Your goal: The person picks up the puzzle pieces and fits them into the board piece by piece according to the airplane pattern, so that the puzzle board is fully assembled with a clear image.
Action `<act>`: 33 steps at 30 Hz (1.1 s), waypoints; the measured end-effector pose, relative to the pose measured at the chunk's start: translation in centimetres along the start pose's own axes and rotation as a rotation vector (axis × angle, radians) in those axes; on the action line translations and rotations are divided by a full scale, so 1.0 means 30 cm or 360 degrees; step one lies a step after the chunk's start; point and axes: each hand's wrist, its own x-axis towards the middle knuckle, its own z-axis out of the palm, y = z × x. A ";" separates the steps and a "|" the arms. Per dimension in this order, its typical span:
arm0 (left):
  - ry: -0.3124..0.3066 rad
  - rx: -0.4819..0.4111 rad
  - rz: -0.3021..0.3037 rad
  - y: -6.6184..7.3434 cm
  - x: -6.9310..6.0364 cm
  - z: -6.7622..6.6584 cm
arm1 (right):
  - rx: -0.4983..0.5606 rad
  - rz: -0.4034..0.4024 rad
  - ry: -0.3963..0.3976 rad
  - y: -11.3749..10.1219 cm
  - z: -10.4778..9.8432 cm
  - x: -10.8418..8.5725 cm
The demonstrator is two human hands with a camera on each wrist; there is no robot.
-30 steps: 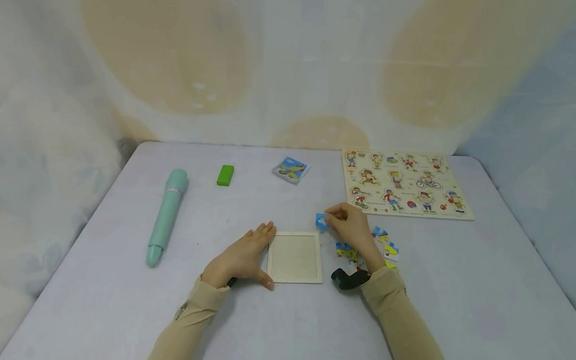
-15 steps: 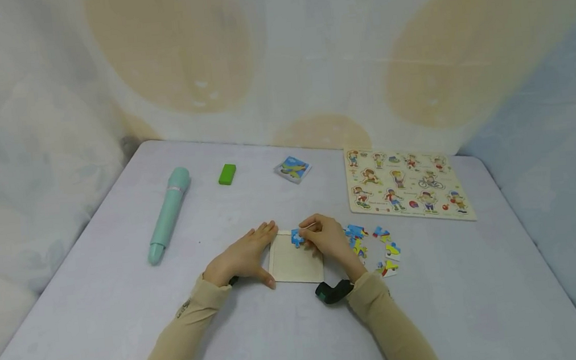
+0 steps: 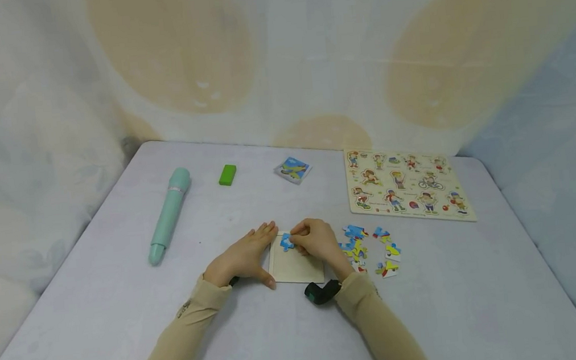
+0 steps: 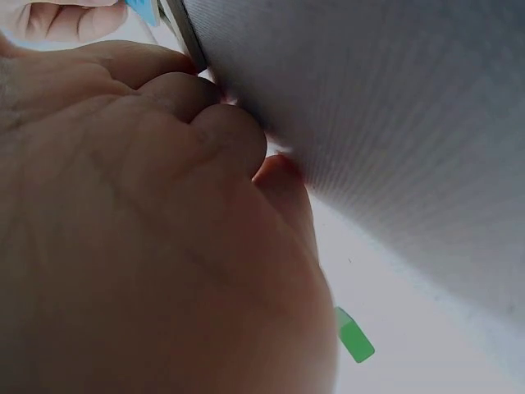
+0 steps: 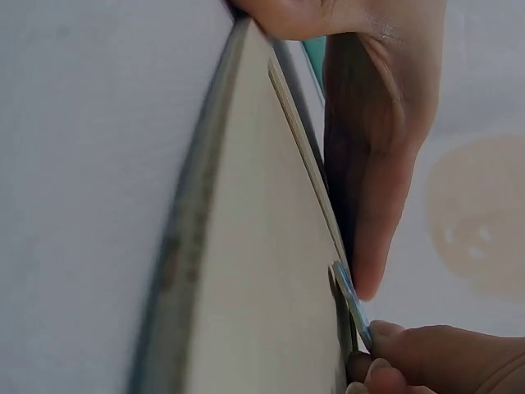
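A square wooden frame tray [image 3: 297, 268] lies on the table in the head view. My left hand [image 3: 243, 257] rests along its left side, fingers extended and thumb at the lower left corner. Over the tray's upper left part, my right hand [image 3: 319, 240] pinches a blue puzzle piece [image 3: 286, 242] between thumb and fingers. The right wrist view shows that piece [image 5: 353, 300] tilted at the tray's edge, beside the left fingers [image 5: 381, 222]. Several loose puzzle pieces [image 3: 356, 232] lie to the right of the tray.
A board with printed figures [image 3: 406, 184] lies at the back right. Toward the back are a picture packet [image 3: 293, 170] and a green block [image 3: 227, 174]. A mint-green tube [image 3: 169, 216] lies at the left.
My right hand has moved left from beside the loose pieces to over the tray, carrying the blue piece to its upper left part. My left hand has stayed at the tray.
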 end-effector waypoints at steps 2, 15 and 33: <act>-0.0001 0.0000 -0.0002 0.000 -0.001 0.000 | -0.0023 -0.0007 -0.0045 -0.007 0.004 0.005; 0.0010 0.0004 0.0032 0.000 -0.002 0.001 | -0.0208 0.0028 0.0094 -0.038 0.041 0.011; 0.0016 0.0045 0.0000 -0.011 0.005 0.008 | 0.0016 0.0092 0.0134 0.077 -0.160 -0.003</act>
